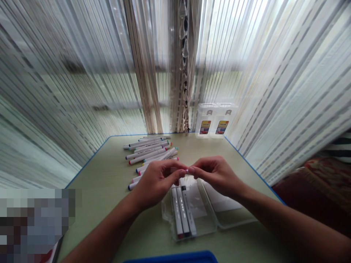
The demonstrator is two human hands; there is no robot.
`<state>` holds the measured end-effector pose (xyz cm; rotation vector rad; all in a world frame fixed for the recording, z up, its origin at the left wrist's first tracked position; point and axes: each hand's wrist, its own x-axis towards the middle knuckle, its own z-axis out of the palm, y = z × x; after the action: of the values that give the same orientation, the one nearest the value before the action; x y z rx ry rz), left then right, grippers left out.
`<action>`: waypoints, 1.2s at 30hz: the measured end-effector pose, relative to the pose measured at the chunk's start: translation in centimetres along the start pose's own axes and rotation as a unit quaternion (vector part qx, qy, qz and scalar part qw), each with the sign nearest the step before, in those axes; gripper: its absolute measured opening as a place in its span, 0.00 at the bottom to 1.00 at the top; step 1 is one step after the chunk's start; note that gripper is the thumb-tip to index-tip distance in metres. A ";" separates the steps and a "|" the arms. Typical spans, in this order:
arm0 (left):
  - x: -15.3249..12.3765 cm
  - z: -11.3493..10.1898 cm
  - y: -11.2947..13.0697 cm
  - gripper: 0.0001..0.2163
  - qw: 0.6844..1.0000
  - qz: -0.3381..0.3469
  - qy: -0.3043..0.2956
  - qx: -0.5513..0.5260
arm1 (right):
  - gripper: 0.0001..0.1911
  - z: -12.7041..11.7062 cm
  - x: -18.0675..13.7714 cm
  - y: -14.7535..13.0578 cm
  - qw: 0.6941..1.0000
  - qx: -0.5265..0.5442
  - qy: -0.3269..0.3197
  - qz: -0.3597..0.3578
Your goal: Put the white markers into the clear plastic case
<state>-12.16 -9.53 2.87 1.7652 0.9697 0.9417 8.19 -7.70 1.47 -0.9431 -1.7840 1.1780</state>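
Both hands meet above an opened clear plastic case [196, 232] on the table. My left hand [157, 180] pinches a marker [187, 171] from the left, and my right hand [215, 171] grips its other end. Only a short pale purple bit of that marker shows between the fingertips; the rest is hidden. Inside the case's left half lie three markers [182, 212] side by side. The case's lid half [230, 217] lies folded open to the right, under my right wrist. Behind my left hand is a loose pile of white markers [148, 155] with coloured ends.
Two upright clear cases [215, 122] with labels stand at the table's back right edge. String curtains [95, 73] hang behind the green table [95, 168]. A blue edge of some object [175, 257] shows at the front. A blurred-out patch covers the lower left.
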 end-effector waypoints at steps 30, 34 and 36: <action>0.8 -1.2 -1.5 0.07 0.972 -0.028 0.155 -0.173 | 0.18 -0.4 -0.1 -0.1 0.988 0.153 0.003 0.011; 0.8 -1.1 -1.2 0.07 0.967 -0.032 0.161 -0.195 | 0.16 -0.4 0.0 0.3 0.971 0.237 -0.016 0.000; 0.8 -1.0 -1.1 0.07 0.963 -0.036 0.163 -0.209 | 0.15 -0.4 0.0 0.3 0.960 0.278 -0.015 0.006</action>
<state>-13.00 -8.19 2.33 1.2360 0.9449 1.3096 8.56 -7.43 1.25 -0.6020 -1.3494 1.5933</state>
